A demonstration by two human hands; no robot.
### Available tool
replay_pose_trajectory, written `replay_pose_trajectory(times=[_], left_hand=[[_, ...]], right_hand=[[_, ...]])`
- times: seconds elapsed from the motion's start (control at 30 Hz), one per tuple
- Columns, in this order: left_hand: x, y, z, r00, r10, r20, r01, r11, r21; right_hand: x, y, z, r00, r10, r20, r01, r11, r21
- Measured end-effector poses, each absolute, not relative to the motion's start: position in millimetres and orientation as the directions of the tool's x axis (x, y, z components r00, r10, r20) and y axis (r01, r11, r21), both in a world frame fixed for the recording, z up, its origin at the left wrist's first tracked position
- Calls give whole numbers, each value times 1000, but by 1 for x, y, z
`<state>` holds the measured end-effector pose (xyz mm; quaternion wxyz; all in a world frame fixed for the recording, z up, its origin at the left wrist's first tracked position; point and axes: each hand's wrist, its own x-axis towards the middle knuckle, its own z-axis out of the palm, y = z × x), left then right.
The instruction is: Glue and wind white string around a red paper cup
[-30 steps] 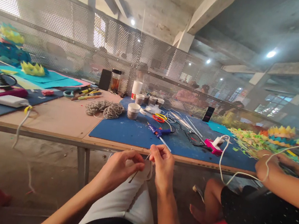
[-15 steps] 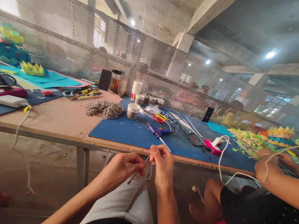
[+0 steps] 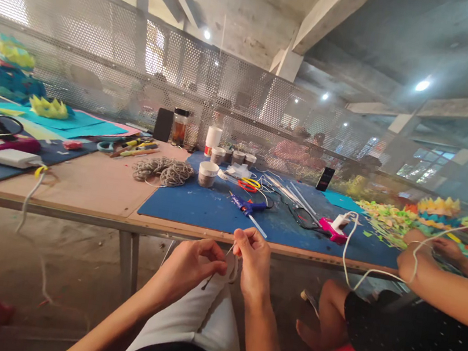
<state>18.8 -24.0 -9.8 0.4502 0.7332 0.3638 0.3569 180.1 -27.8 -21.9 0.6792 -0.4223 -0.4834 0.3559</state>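
Over my lap, in front of the table edge, my right hand (image 3: pixel 253 266) pinches a pale thin cord (image 3: pixel 234 272), part of which hangs in a loop below the fingers. Just to its left, my left hand (image 3: pixel 194 263) has thumb and fingertips closed round the strand. A thin dark end (image 3: pixel 205 284) sticks out below my left fingers; whether it is cord or a slim tool I cannot tell. A blue glue gun (image 3: pixel 249 206) with a clear glue stick lies on the blue mat (image 3: pixel 193 210) beyond my hands. A coiled bundle of grey cord (image 3: pixel 163 171) rests to its left.
Several paper cups (image 3: pixel 208 174) stand behind the glue gun, near scissors (image 3: pixel 250 184). A pink power strip (image 3: pixel 333 231) trails a white cable (image 3: pixel 346 263) over the table edge. At right, a co-worker's arm (image 3: pixel 442 283) reaches towards paper scraps (image 3: pixel 386 219). Pliers (image 3: pixel 137 146) lie left.
My left fingers have shifted slightly along the strand, and less of the dark end shows below them. My right hand stays almost where it was, still pinching the cord.
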Motion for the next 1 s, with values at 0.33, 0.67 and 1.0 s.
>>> replay_pose_trajectory(times=[0.33,0.67,1.0], left_hand=[[16,-19,-13,565,799,208,33,-274,961],[20,-16,-18,603,781,160,-38,-172,984],[17,-14,-19,642,746,176,-97,-149,984]], right_hand=[[181,-26,-25,228,923,310,-197,355,-914],[182,-24,-28,206,931,302,-243,347,-906],[183,-26,-27,194,933,303,-262,347,-901]])
